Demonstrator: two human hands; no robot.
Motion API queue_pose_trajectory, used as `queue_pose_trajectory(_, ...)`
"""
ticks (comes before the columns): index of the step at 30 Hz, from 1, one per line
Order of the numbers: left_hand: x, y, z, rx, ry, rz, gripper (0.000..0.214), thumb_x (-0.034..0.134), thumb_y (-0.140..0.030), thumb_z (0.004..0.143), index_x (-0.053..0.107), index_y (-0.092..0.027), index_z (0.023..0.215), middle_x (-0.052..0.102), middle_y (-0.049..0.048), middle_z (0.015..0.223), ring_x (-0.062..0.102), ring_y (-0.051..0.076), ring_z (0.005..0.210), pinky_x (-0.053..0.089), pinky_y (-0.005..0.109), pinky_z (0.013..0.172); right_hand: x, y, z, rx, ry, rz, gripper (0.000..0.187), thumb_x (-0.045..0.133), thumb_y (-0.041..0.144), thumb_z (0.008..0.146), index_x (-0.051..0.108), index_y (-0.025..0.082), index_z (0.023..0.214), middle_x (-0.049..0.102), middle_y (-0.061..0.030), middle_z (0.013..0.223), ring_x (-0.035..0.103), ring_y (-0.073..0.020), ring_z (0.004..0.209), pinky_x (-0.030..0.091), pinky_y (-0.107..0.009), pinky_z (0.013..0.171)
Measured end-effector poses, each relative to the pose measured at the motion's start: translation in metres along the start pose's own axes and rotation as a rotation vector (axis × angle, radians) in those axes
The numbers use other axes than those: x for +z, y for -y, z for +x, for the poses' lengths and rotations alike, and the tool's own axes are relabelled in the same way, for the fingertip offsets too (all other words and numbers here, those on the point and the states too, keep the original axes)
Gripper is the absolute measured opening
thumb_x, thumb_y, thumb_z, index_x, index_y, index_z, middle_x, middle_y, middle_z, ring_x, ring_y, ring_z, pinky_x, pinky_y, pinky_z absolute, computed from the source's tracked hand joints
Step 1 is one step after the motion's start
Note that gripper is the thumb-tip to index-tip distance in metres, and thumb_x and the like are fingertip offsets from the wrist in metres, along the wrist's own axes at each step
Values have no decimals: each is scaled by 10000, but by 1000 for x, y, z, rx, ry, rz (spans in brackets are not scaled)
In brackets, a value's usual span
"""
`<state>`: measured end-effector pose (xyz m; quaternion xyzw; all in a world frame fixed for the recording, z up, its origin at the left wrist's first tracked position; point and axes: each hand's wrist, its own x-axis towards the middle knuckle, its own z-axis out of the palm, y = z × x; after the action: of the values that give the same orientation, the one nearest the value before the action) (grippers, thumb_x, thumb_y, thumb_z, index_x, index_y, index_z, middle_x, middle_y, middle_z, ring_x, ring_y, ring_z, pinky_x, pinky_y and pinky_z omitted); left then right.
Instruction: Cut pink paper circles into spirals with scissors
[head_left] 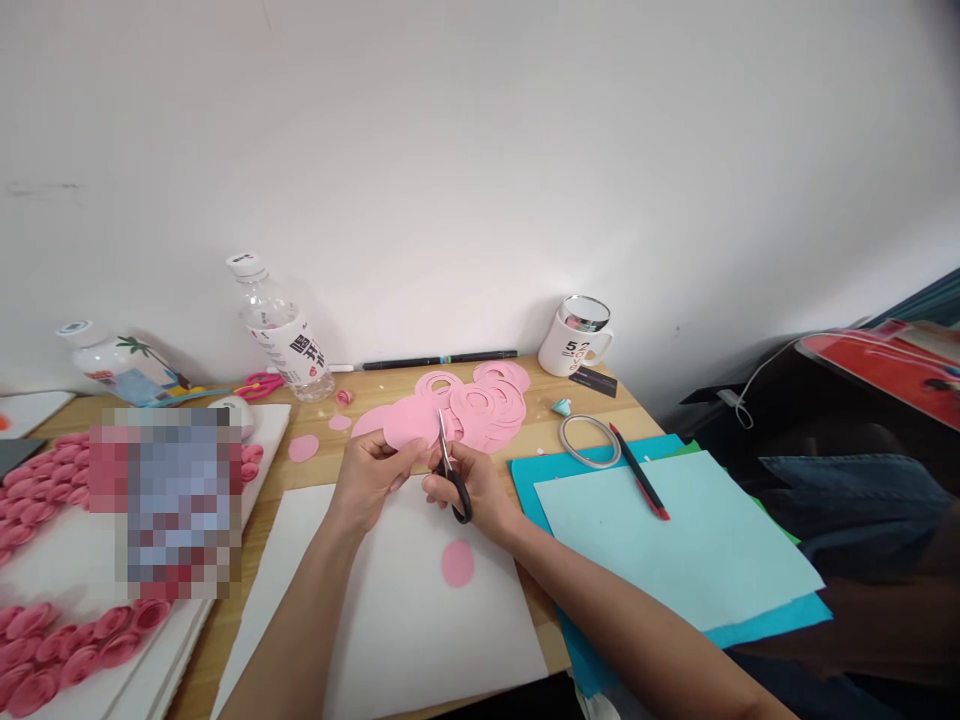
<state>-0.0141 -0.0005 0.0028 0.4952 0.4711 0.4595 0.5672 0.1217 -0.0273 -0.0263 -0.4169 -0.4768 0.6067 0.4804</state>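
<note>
My left hand pinches a pink paper circle by its lower edge. My right hand grips black-handled scissors, whose blades point up into the right side of that circle. Both hands hover over a white sheet on the wooden table. A small pink disc lies on the white sheet just below my right hand. Behind the hands sits a pile of pink paper rings.
Light blue sheets with a red-black pen and a tape ring lie at right. A mug, a black marker, two bottles and pink scissors line the wall. Pink paper roses cover a white board at left.
</note>
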Motion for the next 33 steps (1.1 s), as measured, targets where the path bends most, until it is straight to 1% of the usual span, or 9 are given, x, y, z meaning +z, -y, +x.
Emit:
queue_pose_trajectory(5,-1,0,0,22,-9,-5,335,676,-271,643,408,-167,473,321,-85,379,241,30,378,197,215,397,-1,-1,0,1,-1,-16,382,724,444,576,494,180,730,482,66,486,481,-87,420,364,-201,415)
queue_pose_trajectory(10,-1,0,1,40,-31,-33,262,686,-274,640,482,-151,528,339,-88,407,246,19,367,180,204,382,-1,-1,0,10,3,-16,394,715,469,581,491,179,725,483,71,484,491,-88,416,385,-208,418)
queue_pose_trajectory(13,0,-2,1,25,-44,-66,264,700,-288,625,493,-149,538,385,-84,409,268,15,344,169,194,362,-1,-1,0,18,-1,-19,395,715,476,581,483,181,705,475,75,464,487,-88,411,406,-218,429)
queue_pose_trajectory(18,2,-3,-1,-37,5,-123,253,679,-321,656,506,-158,567,514,-54,442,328,28,297,186,192,322,-1,-2,-1,24,2,-23,392,727,461,577,489,176,699,477,68,460,495,-93,418,384,-205,417)
queue_pose_trajectory(20,3,-3,-1,-21,24,-140,255,676,-314,665,512,-155,553,507,-51,428,337,32,301,219,197,331,-1,-3,-1,26,15,-15,402,735,460,568,487,176,706,484,65,476,495,-92,420,373,-199,408)
queue_pose_trajectory(23,4,0,-1,8,42,-131,307,661,-307,692,495,-148,489,455,-52,382,340,35,324,268,203,365,2,-6,-2,38,40,-13,431,747,470,543,477,179,713,491,61,491,484,-92,411,365,-199,396)
queue_pose_trajectory(25,4,2,0,15,37,-103,342,645,-306,712,481,-146,458,417,-55,358,324,33,331,270,203,373,3,-6,-2,46,45,-19,441,750,472,537,471,181,715,482,64,472,467,-92,403,361,-203,398)
queue_pose_trajectory(28,3,5,0,9,28,-73,343,652,-291,706,476,-144,452,377,-66,351,291,26,332,236,196,359,4,-6,-1,27,52,-12,443,756,458,538,478,178,740,485,60,486,446,-88,429,348,-205,421)
queue_pose_trajectory(33,5,6,0,-43,55,-55,267,668,-285,678,541,-130,501,462,-39,424,341,32,352,217,191,347,0,-5,0,-60,56,24,438,772,410,545,474,179,768,509,32,633,432,-92,549,332,-204,484)
